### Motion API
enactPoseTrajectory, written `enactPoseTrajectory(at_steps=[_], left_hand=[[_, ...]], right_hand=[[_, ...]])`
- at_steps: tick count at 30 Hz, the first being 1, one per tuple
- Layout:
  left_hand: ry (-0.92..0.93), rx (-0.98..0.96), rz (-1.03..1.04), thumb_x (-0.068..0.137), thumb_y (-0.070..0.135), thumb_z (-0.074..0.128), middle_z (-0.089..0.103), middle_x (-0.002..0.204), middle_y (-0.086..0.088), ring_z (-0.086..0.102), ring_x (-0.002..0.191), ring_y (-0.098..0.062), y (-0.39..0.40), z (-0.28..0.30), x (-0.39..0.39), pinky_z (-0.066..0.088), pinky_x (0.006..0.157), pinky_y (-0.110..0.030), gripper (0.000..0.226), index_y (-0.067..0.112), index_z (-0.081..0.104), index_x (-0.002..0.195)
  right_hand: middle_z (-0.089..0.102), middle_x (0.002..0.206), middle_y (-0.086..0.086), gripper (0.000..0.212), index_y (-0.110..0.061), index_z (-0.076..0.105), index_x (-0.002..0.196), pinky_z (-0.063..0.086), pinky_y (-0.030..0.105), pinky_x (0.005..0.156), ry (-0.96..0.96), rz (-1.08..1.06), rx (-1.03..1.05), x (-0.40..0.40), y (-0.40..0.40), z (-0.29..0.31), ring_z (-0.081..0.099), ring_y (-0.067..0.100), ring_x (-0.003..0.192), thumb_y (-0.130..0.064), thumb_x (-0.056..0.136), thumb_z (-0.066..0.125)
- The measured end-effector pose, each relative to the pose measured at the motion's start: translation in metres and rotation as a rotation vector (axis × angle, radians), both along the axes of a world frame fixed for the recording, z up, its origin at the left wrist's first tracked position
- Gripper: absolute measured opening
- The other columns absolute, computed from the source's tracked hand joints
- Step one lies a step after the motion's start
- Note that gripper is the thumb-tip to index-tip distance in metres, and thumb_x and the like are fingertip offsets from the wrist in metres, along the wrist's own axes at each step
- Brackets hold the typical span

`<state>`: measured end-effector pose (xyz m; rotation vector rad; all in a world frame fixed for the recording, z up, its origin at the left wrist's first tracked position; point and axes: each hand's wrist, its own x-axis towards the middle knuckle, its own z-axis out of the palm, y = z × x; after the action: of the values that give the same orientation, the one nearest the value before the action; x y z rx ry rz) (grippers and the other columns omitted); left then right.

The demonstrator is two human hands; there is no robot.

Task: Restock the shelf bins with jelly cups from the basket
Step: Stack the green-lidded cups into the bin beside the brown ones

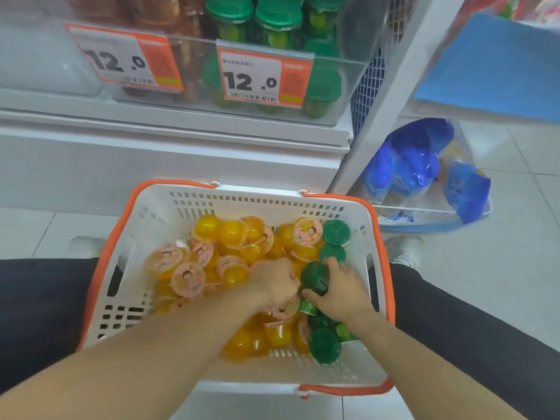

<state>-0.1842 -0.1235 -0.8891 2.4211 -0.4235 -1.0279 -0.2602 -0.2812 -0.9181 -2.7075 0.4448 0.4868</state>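
The basket (157, 207), white with orange handles, sits on the floor between the person's knees, close under the shelf, likely so each cup travels a short way up. Left of the fingers lies the heap of orange jelly cups (230, 234), some lid-up with pink labels, some on their sides; they are too jumbled to count, well over a dozen. The left hand (277, 281) is curled knuckles-up at the heap's right edge, its fingertips hidden, so whether it holds a cup I cannot tell. Just right of it the right hand (341, 294) grips a green jelly cup (315, 277), fingers wrapped round its side. Beyond those fingers sit two more green-lidded cups (335, 231); nearer the wrist at least two more, one lid-up (324, 344). So about five green ones show. Above, the clear shelf bin (348, 86) behind the right-hand of two price tags (263, 77) already holds green cups, which I judge is where this one goes.
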Motion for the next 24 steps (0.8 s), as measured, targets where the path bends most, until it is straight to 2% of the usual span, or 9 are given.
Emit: enactPoseTrajectory(at_steps=[2, 6, 10, 14, 17, 18, 20, 22, 24], left_hand=[[0.010, -0.020, 0.053, 0.096, 0.020, 0.051, 0.066, 0.081, -0.004, 0.065, 0.084, -0.021, 0.007, -0.008, -0.007, 0.051, 0.073, -0.034, 0.025, 0.018, 0.057, 0.071], [0.146, -0.094, 0.240, 0.093, 0.018, 0.056, 0.068, 0.086, -0.007, 0.067, 0.086, -0.029, 0.016, -0.027, 0.000, 0.053, 0.081, -0.045, 0.019, 0.012, 0.062, 0.076], [0.398, -0.250, 0.515, 0.100, 0.033, 0.052, 0.070, 0.095, -0.011, 0.067, 0.068, -0.022, 0.016, -0.021, 0.005, 0.052, 0.056, -0.032, 0.026, 0.010, 0.059, 0.107], [0.844, -0.540, 0.779, 0.100, 0.052, 0.047, 0.072, 0.105, -0.016, 0.073, 0.085, -0.032, 0.020, -0.003, 0.008, 0.057, 0.063, -0.034, 0.045, 0.015, 0.062, 0.120], [0.979, -0.719, 0.834, 0.102, 0.037, 0.049, 0.068, 0.086, -0.015, 0.065, 0.071, -0.026, 0.026, 0.006, 0.012, 0.054, 0.059, -0.031, 0.038, 0.006, 0.061, 0.120], [0.987, -0.733, 0.852, 0.102, 0.034, 0.050, 0.065, 0.081, -0.015, 0.063, 0.068, -0.025, 0.028, 0.008, 0.013, 0.053, 0.059, -0.031, 0.035, 0.004, 0.059, 0.118], [0.988, -0.733, 0.869, 0.101, 0.032, 0.051, 0.063, 0.078, -0.015, 0.061, 0.065, -0.025, 0.030, 0.009, 0.014, 0.052, 0.057, -0.031, 0.031, 0.004, 0.056, 0.114], [0.974, -0.732, 0.874, 0.101, 0.031, 0.051, 0.062, 0.080, -0.015, 0.061, 0.066, -0.025, 0.032, 0.011, 0.013, 0.051, 0.056, -0.030, 0.030, 0.004, 0.055, 0.114], [0.951, -0.725, 0.883, 0.101, 0.031, 0.051, 0.061, 0.081, -0.016, 0.060, 0.065, -0.025, 0.035, 0.011, 0.012, 0.051, 0.056, -0.030, 0.032, 0.003, 0.056, 0.116]], right_hand=[[0.059, 0.111, -0.002, 0.067, -0.030, 0.038, 0.117, 0.051, 0.039, 0.091, -0.021, -0.057, 0.010, 0.002, 0.005, -0.001, 0.055, 0.021, 0.105, -0.070, 0.071, 0.067], [0.059, 0.102, -0.005, 0.062, -0.031, 0.036, 0.106, 0.053, 0.039, 0.088, -0.002, -0.170, 0.091, 0.010, 0.010, 0.000, 0.059, 0.019, 0.097, -0.060, 0.069, 0.077], [0.063, 0.097, -0.007, 0.057, -0.024, 0.049, 0.107, 0.050, 0.021, 0.066, -0.069, -0.361, 0.328, 0.018, 0.008, 0.006, 0.061, 0.008, 0.084, -0.050, 0.068, 0.082], [0.071, 0.104, -0.012, 0.053, -0.032, 0.065, 0.110, 0.055, 0.034, 0.090, 0.032, -0.305, 0.734, 0.035, 0.022, 0.022, 0.066, 0.008, 0.098, -0.061, 0.068, 0.075], [0.073, 0.094, -0.009, 0.040, -0.030, 0.073, 0.102, 0.051, 0.031, 0.084, 0.125, -0.222, 0.863, 0.051, 0.015, 0.041, 0.066, 0.015, 0.093, -0.062, 0.079, 0.067], [0.073, 0.092, -0.004, 0.035, -0.024, 0.073, 0.100, 0.050, 0.029, 0.080, 0.070, -0.263, 0.814, 0.060, 0.008, 0.046, 0.065, 0.021, 0.091, -0.055, 0.085, 0.065], [0.068, 0.097, 0.002, 0.020, -0.016, 0.066, 0.105, 0.048, 0.023, 0.074, -0.118, -0.326, 0.451, 0.075, -0.012, 0.051, 0.063, 0.021, 0.089, -0.028, 0.089, 0.068], [0.061, 0.116, 0.006, 0.037, -0.014, 0.057, 0.122, 0.050, 0.024, 0.078, -0.201, -0.257, 0.053, 0.086, -0.027, 0.049, 0.062, 0.021, 0.096, -0.011, 0.086, 0.065], [0.054, 0.128, 0.009, 0.053, -0.013, 0.048, 0.135, 0.052, 0.031, 0.090, -0.086, -0.133, -0.127, 0.093, -0.029, 0.041, 0.057, 0.024, 0.109, -0.015, 0.085, 0.065]])
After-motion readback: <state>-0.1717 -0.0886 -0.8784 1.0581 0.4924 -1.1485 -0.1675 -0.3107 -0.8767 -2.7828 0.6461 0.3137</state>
